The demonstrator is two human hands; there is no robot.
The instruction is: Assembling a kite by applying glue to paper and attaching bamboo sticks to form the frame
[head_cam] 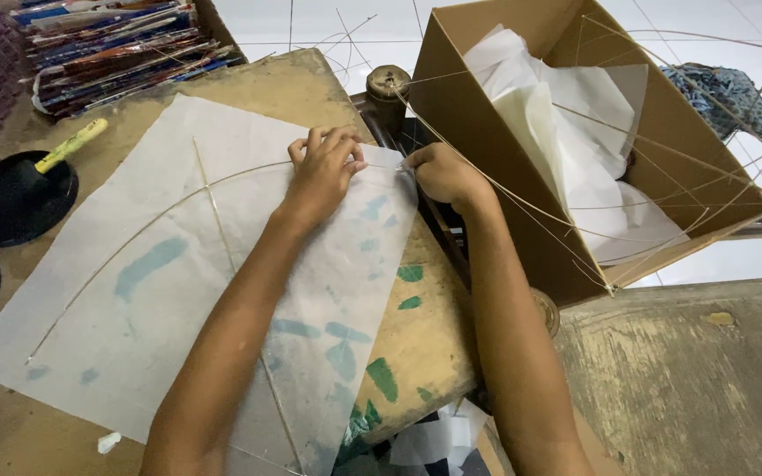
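A thin white paper sheet (178,300) lies flat on a worn wooden board (416,344). Two thin bamboo sticks rest on it: a straight spine (222,238) and a curved bow (134,234) crossing it. My left hand (324,167) presses down on the sheet's far corner, fingers curled over the bow's end. My right hand (443,172) pinches the paper's edge and the stick tip right beside it. Both hands nearly touch at that corner.
An open cardboard box (504,203) with white paper and thin sticks stands at right. A thread spool (388,88) stands behind the hands. A black dish (11,203) with a yellow-handled tool (72,144) sits at left, and stacked coloured sheets (116,48) at back.
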